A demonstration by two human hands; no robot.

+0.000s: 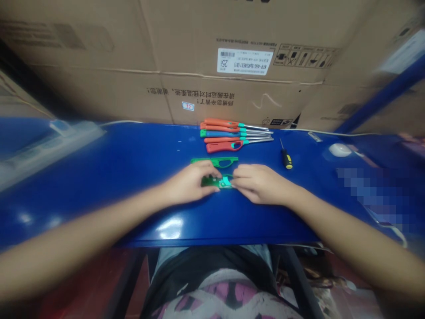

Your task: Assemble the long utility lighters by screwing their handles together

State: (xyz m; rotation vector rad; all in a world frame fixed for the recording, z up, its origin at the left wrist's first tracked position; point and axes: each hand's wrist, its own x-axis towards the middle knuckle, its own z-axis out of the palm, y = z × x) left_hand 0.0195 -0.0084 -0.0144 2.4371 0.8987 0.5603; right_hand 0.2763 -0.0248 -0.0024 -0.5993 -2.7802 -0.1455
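Note:
Between my two hands, low over the blue table, is a green lighter half-shell (209, 181) with a teal part (226, 181) at its right end. My left hand (194, 180) grips the shell's left side, thumb below and fingers above. The fingers of my right hand (254, 182) are pinched at the teal part's right edge; any small piece within them is hidden. Just beyond my hands lies another green half-shell (215, 161) with a trigger loop. Farther back, several long-necked lighters (222, 134) in orange, red and blue lie side by side, metal tubes pointing right.
A black and yellow screwdriver (287, 159) lies to the right of the lighters. Behind the table (139, 168) stands a large cardboard box (186, 48). At far left is a blurred white power strip (53, 148); a round white object (340, 150) sits at right.

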